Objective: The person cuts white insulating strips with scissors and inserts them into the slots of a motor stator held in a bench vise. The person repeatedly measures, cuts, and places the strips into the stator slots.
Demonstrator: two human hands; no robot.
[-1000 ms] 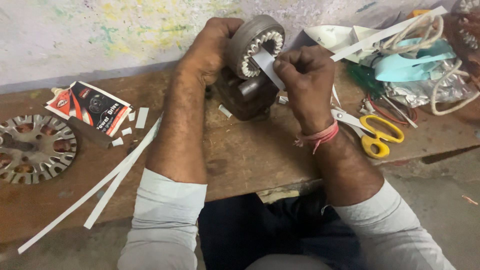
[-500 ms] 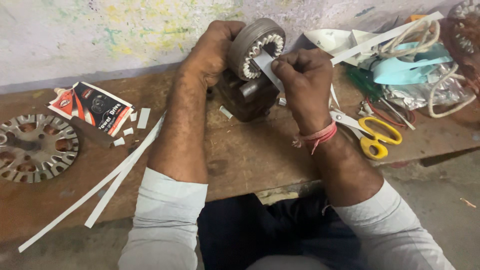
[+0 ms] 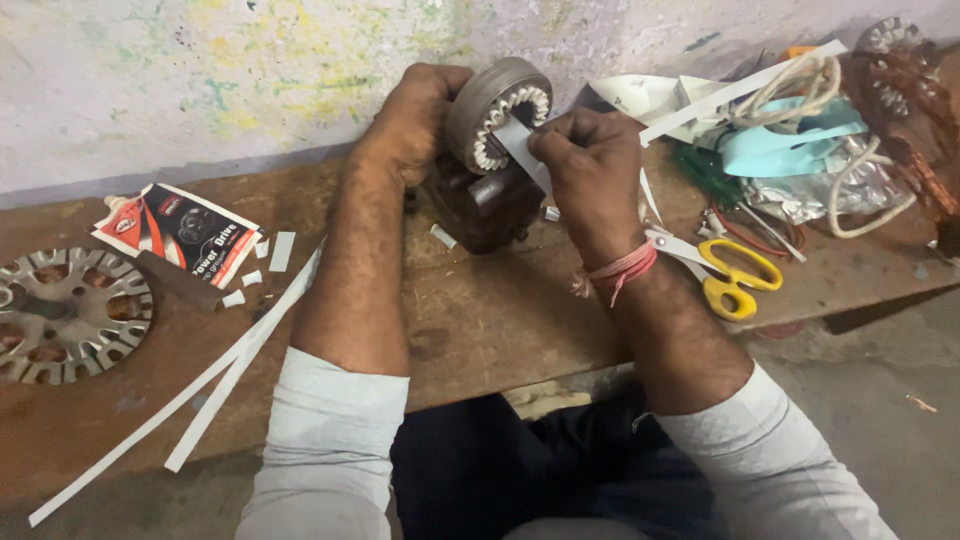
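Note:
A round grey metal motor core [image 3: 490,105] with white slot liners stands on edge on a dark block [image 3: 480,205] at the back of the wooden bench [image 3: 500,320]. My left hand [image 3: 415,115] wraps around the core's left side and steadies it. My right hand [image 3: 590,165] pinches a short white paper strip [image 3: 518,145] and holds its end against the core's toothed opening.
Yellow-handled scissors [image 3: 725,270] lie right of my right wrist. Long white paper strips [image 3: 215,375] and small cut pieces lie at the left, beside a printed packet [image 3: 180,232] and a slotted metal disc [image 3: 65,312]. Cord, plastic and copper windings [image 3: 905,110] crowd the far right.
The core and both hands stay in place; my right hand has shifted the paper strip slightly at the core's opening.

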